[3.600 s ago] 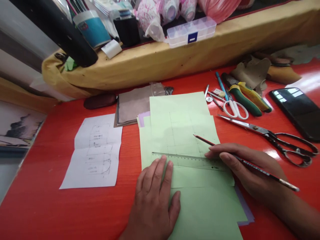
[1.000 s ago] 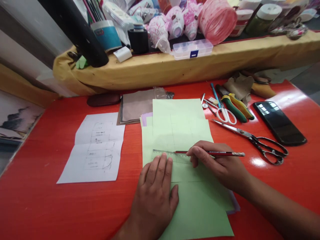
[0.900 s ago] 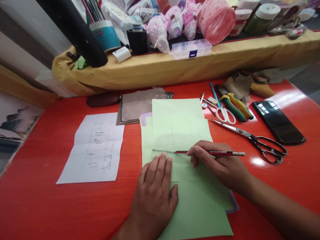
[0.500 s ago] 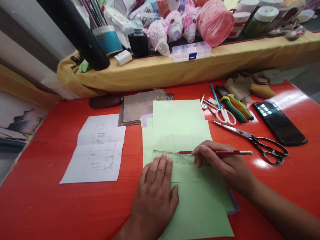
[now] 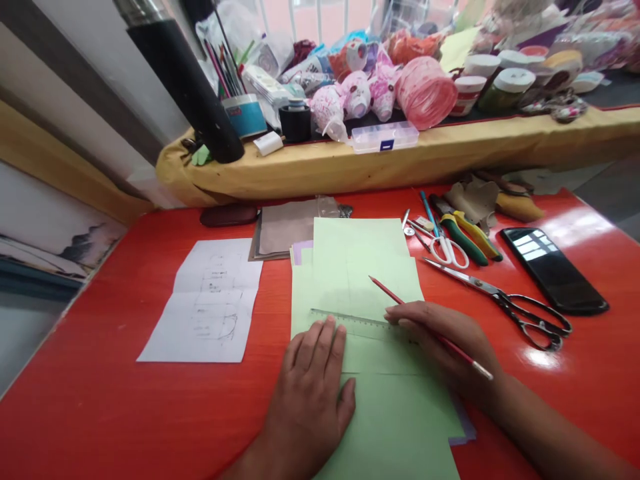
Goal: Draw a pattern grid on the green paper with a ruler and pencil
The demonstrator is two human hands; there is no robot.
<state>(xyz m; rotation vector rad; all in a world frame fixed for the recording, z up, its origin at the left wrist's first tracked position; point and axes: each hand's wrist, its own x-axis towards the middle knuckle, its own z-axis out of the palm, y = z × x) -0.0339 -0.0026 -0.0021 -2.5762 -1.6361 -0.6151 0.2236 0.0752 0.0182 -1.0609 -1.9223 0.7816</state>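
Note:
My left hand [image 5: 313, 387] lies flat with its fingers stretched out, pressing the left part of a clear ruler [image 5: 367, 321] onto light green paper [image 5: 385, 413]. In my right hand [image 5: 445, 340] is a red pencil [image 5: 387, 290], its tip pointing up and left above the paper. The fingers of that hand are closed near the ruler's right end, and I cannot tell whether they touch it. Faint pencil lines run across the green sheets. To the left lies a folded white sheet [image 5: 200, 300] with a drawn outline and small writing.
On the red table [image 5: 90, 393], large scissors [image 5: 500, 293], white-handled scissors [image 5: 449, 250], pliers [image 5: 465, 233] and a black phone [image 5: 555, 270] lie to the right. Brown sheets [image 5: 285, 230] and a dark case [image 5: 229, 215] sit behind. A cluttered ledge [image 5: 310, 175] runs along the back.
My right hand has turned the pencil from lying along the ruler to slanting away, its tip raised off the ruler's edge. The left hand stays on the ruler. The camera view has shifted slightly.

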